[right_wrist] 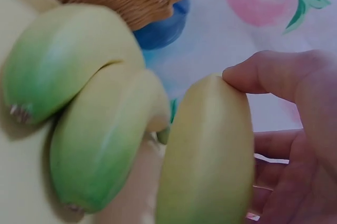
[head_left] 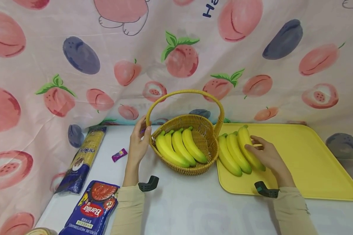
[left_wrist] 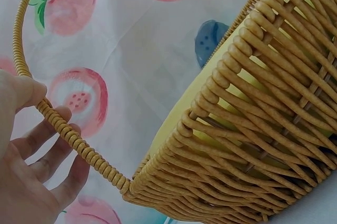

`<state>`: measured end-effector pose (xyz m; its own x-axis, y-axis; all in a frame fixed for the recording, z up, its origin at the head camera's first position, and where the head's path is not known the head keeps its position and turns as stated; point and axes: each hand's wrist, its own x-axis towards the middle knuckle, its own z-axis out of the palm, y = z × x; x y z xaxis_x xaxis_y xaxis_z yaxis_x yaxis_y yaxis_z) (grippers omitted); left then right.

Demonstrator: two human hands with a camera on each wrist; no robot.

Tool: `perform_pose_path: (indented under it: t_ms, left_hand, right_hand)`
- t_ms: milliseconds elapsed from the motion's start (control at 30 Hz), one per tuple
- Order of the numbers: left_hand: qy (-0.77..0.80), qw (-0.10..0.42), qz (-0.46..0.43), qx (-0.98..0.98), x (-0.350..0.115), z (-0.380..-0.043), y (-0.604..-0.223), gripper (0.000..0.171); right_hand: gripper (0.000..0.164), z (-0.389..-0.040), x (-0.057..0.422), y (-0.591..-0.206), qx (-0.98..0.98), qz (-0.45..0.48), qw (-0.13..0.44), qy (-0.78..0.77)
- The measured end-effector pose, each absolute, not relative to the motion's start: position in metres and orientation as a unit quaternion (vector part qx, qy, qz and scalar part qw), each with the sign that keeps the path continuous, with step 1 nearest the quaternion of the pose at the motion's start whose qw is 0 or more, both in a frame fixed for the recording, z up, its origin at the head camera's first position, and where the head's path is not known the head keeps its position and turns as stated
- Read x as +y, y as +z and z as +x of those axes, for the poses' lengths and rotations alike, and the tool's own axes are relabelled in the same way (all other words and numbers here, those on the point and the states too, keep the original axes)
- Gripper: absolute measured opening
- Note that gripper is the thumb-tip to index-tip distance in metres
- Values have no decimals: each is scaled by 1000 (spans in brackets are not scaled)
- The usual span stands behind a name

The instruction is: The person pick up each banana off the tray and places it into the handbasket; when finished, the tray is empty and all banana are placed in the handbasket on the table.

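A yellow wicker basket (head_left: pixel 194 171) with a tall arched handle (head_left: pixel 182 92) stands mid-table, and several yellow bananas (head_left: pixel 173 148) with green tips lie inside it. My left hand (head_left: pixel 139 143) grips the lower left part of that handle; in the left wrist view the thumb and fingers bend around it. To the right, my right hand (head_left: pixel 270 156) holds one banana (right_wrist: pixel 208 145) between thumb and fingers, over the left part of the yellow tray (head_left: pixel 314 163). Two more bananas (head_left: pixel 227 158) lie side by side on the tray, left of the held one.
On the left side are a pasta packet (head_left: pixel 82 156), a blue Barilla pouch (head_left: pixel 91 209) and a small purple sachet (head_left: pixel 119 155). A round lid (head_left: pixel 41 231) shows at the bottom left edge. Behind the table hangs a fruit-printed cloth (head_left: pixel 176 19).
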<state>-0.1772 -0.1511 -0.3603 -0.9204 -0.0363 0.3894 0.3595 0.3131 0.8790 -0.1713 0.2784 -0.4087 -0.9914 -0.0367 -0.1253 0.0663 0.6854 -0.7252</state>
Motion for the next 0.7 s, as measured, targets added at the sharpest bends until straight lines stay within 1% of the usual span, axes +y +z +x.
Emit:
perform_pose_path:
  t_ms: [167, 367, 567, 700]
  left_hand:
    - [-575, 171, -102, -793, -151, -177, -360, 44]
    - [-575, 176, -107, -791, -152, -176, -359, 44]
    - [-576, 174, -106, -792, -153, -176, -360, 44]
    - [-579, 176, -110, -789, -154, -177, -360, 44]
  right_hand:
    - [71, -165, 273, -396, 908, -10, 61, -413]
    - [66, -161, 268, -386, 908, -32, 56, -414]
    - [64, -157, 263, -379, 904, -57, 44, -422]
    - [63, -151, 257, -375, 904, -74, 46, -419]
